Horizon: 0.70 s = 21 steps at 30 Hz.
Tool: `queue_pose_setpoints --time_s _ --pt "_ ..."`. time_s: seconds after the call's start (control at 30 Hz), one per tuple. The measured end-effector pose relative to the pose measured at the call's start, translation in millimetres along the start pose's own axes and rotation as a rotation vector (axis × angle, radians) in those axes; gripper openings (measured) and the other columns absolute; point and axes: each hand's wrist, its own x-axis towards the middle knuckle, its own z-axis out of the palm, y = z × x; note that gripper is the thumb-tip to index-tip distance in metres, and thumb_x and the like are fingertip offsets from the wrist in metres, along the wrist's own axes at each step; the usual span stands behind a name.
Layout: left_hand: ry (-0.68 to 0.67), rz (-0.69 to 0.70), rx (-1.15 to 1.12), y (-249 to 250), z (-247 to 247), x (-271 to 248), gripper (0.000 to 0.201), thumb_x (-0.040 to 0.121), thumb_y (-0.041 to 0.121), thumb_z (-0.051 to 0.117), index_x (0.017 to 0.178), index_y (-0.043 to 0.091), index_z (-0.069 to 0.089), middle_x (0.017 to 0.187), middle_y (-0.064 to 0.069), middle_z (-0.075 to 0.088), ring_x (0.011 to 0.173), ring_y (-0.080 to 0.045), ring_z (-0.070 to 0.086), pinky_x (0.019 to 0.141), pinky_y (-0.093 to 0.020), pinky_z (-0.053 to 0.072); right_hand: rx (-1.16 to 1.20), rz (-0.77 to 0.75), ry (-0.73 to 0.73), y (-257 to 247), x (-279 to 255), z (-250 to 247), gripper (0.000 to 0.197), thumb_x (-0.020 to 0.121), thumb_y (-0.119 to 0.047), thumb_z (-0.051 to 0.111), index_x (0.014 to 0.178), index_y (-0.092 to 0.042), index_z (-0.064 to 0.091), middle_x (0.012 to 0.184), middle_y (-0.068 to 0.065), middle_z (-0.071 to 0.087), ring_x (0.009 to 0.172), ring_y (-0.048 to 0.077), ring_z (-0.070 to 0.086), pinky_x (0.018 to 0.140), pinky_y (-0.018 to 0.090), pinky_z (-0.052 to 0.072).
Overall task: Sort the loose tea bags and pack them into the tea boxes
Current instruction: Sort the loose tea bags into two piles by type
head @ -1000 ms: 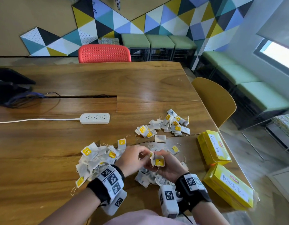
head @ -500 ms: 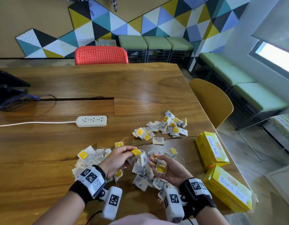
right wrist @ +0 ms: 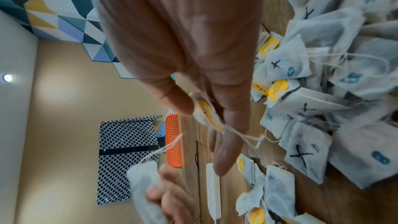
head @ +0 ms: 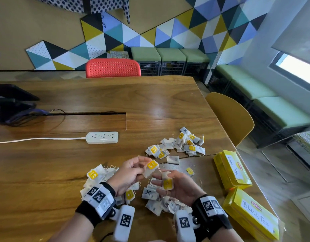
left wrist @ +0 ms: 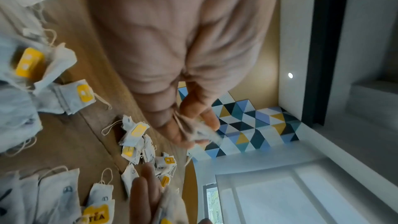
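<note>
Loose white tea bags with yellow tags lie in piles on the wooden table: one pile [head: 96, 177] under my left wrist, one [head: 156, 199] between my hands, one [head: 183, 143] farther back. My left hand [head: 133, 172] pinches a tea bag [head: 150, 168] by its yellow tag, lifted above the table. My right hand [head: 175, 186], palm up, holds another tea bag [head: 167, 183] under its thumb. Two closed yellow boxes sit at the right: "Green Tea" [head: 231, 169] and "Black Tea" [head: 253, 217]. The right wrist view shows the pinched tea bag [right wrist: 206, 113] and bags marked X [right wrist: 301, 156].
A white power strip [head: 102, 137] with its cord lies left of the far pile. A dark device [head: 11, 102] sits at the table's left edge. A red chair [head: 113, 68] and a yellow chair [head: 229, 117] stand by the table [head: 46, 163], whose right edge runs past the boxes.
My hands have come apart and lifted off the near pile. The left hand has raised a tea bag by its tag; the right hand has turned palm up with its own bag.
</note>
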Motion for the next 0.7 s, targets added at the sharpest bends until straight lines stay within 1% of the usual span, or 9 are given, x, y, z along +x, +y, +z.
queue_pose_setpoints --time_s 0.1,0.2,0.23,0.3,0.37,0.4,0.53,0.63,0.7 --pt "0.020 -0.060 -0.193 3 -5 -3 0.029 0.096 -0.006 0.039 0.096 0.001 0.068 0.097 -0.014 0.069 0.078 -0.019 0.065 0.062 -0.023 0.058 0.056 -0.018 -0.012 -2 -4 -4 0.050 0.089 0.013 0.032 0.138 0.009 0.033 0.124 0.026 0.061 0.112 0.038 0.062 0.079 0.045 0.059" --pt "0.024 -0.101 -0.254 3 -6 -6 0.010 0.090 0.010 0.059 0.097 0.004 0.064 0.087 -0.012 0.061 0.069 -0.016 0.057 0.059 -0.022 0.054 0.046 -0.034 -0.009 -2 -8 -4 0.043 0.092 0.016 0.027 0.134 0.012 0.036 0.122 0.027 0.062 0.110 0.037 0.063 0.080 0.044 0.058" --pt "0.020 -0.094 -0.192 -1 -8 -5 0.018 0.083 0.006 0.067 0.100 0.006 0.062 0.088 -0.010 0.059 0.068 -0.015 0.057 0.061 -0.023 0.054 0.042 -0.041 -0.008 -2 -10 -3 0.040 0.094 0.015 0.028 0.133 0.012 0.037 0.121 0.027 0.062 0.109 0.037 0.064 0.081 0.044 0.057" --pt "0.037 -0.081 0.023 -6 -12 -4 0.039 0.075 -0.008 0.073 0.107 0.008 0.058 0.095 -0.009 0.059 0.079 -0.017 0.059 0.074 -0.030 0.055 0.031 -0.048 0.004 -1 -12 -5 0.035 0.096 0.012 0.033 0.131 0.012 0.040 0.120 0.027 0.063 0.106 0.036 0.065 0.083 0.043 0.056" --pt "0.058 -0.074 0.190 -8 -15 -5 0.044 0.074 -0.011 0.073 0.109 0.012 0.057 0.096 -0.009 0.060 0.086 -0.018 0.060 0.083 -0.035 0.053 0.000 -0.047 0.028 -1 -15 -5 0.031 0.098 0.007 0.036 0.128 0.010 0.044 0.120 0.026 0.063 0.108 0.035 0.065 0.085 0.042 0.055" --pt "0.062 -0.073 0.198 -10 -16 -5 0.042 0.075 -0.008 0.072 0.109 0.013 0.057 0.096 -0.009 0.060 0.085 -0.017 0.061 0.082 -0.034 0.054 -0.013 -0.046 0.041 -1 -16 -5 0.030 0.098 0.004 0.038 0.126 0.009 0.047 0.121 0.025 0.063 0.109 0.036 0.064 0.085 0.042 0.054" --pt "0.073 -0.098 -0.044 -14 -17 -4 0.016 0.091 0.015 0.062 0.105 0.008 0.062 0.097 -0.007 0.060 0.085 -0.014 0.060 0.070 -0.024 0.053 -0.077 -0.043 0.091 -1 -20 2 0.028 0.098 -0.009 0.047 0.122 0.002 0.054 0.119 0.021 0.065 0.111 0.038 0.062 0.085 0.042 0.053" --pt "0.070 -0.118 -0.160 -9 -18 -7 0.025 0.099 0.022 0.048 0.109 0.003 0.062 0.103 -0.011 0.067 0.093 -0.018 0.066 0.077 -0.029 0.052 -0.042 -0.050 0.091 -1 -21 6 0.032 0.101 -0.017 0.040 0.124 0.001 0.053 0.120 0.019 0.065 0.112 0.036 0.062 0.088 0.042 0.053" --pt "0.025 -0.136 -0.206 -5 -20 -11 0.032 0.102 0.023 0.042 0.115 0.001 0.061 0.111 -0.015 0.070 0.100 -0.023 0.068 0.082 -0.031 0.051 -0.010 -0.065 0.059 -1 -22 9 0.034 0.099 -0.011 0.038 0.126 0.004 0.050 0.122 0.020 0.064 0.113 0.037 0.062 0.090 0.044 0.052"
